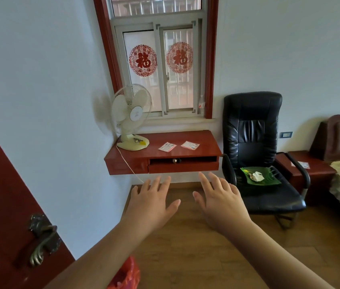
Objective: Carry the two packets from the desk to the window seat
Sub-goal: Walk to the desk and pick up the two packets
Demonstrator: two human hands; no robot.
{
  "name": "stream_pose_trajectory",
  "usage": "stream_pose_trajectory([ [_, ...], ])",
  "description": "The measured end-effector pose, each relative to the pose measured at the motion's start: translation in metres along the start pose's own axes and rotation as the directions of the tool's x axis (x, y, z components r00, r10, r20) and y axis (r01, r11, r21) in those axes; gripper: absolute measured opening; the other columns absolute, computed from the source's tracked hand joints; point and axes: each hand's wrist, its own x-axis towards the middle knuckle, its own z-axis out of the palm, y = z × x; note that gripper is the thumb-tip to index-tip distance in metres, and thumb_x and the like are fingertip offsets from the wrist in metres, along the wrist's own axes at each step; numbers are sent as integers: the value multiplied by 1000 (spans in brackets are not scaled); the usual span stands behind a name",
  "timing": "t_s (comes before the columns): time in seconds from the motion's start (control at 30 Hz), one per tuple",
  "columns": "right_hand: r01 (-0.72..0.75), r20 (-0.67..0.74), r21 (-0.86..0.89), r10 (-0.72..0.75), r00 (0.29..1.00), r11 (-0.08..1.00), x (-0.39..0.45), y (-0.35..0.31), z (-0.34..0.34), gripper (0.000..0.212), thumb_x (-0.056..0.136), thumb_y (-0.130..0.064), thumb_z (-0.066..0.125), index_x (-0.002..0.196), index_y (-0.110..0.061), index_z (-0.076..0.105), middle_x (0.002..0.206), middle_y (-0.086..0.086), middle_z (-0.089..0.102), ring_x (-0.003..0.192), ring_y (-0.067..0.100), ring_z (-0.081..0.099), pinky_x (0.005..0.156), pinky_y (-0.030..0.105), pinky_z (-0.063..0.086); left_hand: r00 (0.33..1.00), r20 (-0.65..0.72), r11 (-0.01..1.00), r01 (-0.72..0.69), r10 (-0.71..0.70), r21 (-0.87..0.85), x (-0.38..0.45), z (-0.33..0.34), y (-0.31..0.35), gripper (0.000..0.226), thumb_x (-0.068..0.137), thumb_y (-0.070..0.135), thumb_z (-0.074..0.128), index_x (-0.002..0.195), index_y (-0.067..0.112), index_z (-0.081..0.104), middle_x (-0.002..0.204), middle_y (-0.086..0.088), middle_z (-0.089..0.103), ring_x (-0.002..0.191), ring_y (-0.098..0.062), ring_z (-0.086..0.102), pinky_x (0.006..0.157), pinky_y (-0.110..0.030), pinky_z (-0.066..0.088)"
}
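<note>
Two small white packets with red and blue print lie side by side on the red wall-mounted desk (202, 142): the left packet (167, 146) and the right packet (190, 145). The pale window sill (177, 122) runs just behind the desk, under the window. My left hand (151, 202) and my right hand (219, 198) are stretched forward with fingers spread, palms down. Both hover in front of and below the desk's edge, apart from the packets, and hold nothing.
A white desk fan (131, 115) stands on the desk's left end, its cord hanging down. The desk drawer (183, 165) is slightly open. A black office chair (252, 147) with a green plate (269, 178) stands to the right, then a nightstand (309, 170) and bed. A red door (8, 205) is at left.
</note>
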Motion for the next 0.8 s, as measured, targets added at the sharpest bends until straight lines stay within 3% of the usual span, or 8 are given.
stream_pose_trajectory([
  [0.5,-53,85,-33,56,995,998,166,-23,53,63,104,-57,24,159,-27,22,166,1,29,153,22,27,122,42,26,997,10,997,-74,74,-34,160,29,-81,78,98,68,26,162,31,0,171,-2,18,158,-26,15,124,-54,20],
  [0.8,-99,133,-17,100,986,995,254,-4,71,64,103,-58,24,159,-28,21,167,1,28,154,23,25,123,43,26,994,22,994,-102,103,-44,257,40,-95,76,99,66,26,162,28,9,170,-4,22,157,-26,19,124,-54,23],
])
